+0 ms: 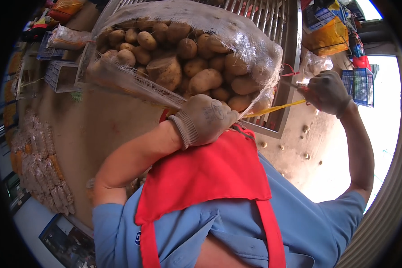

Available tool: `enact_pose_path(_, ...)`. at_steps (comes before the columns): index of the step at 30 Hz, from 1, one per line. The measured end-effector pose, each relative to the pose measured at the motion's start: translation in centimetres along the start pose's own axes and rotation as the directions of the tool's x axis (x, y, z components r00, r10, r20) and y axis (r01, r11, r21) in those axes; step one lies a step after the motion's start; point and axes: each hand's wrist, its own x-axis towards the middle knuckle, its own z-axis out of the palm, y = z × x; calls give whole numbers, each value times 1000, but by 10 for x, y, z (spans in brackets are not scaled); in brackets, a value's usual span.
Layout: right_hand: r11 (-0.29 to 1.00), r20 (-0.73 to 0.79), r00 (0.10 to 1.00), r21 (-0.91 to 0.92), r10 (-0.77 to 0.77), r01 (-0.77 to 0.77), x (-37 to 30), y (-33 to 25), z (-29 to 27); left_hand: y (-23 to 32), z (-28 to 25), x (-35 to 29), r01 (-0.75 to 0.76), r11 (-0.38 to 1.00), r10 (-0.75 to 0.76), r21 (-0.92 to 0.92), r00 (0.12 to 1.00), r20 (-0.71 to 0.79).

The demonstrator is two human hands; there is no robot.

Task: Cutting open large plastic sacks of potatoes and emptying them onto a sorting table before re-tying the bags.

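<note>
A large whitish woven plastic sack (248, 33) lies with a wide opening, and many brown potatoes (205, 81) show inside. My left hand (207, 117), in a dirty grey glove, is closed on the sack's near edge. To the right, my right hand (328, 93), also gloved, is raised and closed. A yellow strip (277, 107) stretches tight from the sack's edge beside my left hand to the fingers of my right. A thin red string (291, 70) hangs off the sack's right corner.
Beneath the sack is a metal rack with bars and a steel frame (292, 44). Small potatoes (306, 128) are scattered on the floor at right. Blue crates (359, 87) stand at far right, a grey crate (59, 76) at left. Filled bags (42, 163) are piled lower left.
</note>
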Motion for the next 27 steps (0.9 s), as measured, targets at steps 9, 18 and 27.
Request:
enact_pose_path(9,991,-140,988,112,-60,76,25,-19,33,-9,-2,17,-91,994,90,55,995,33)
enact_pose_path(18,996,-151,989,86,8,5,-1,-11,61,-6,-9,30,175,965,-146,-194,977,155)
enact_pose_path(27,999,-196,979,0,49,-50,-8,-12,70,0,12,51,185,973,-163,-140,974,156)
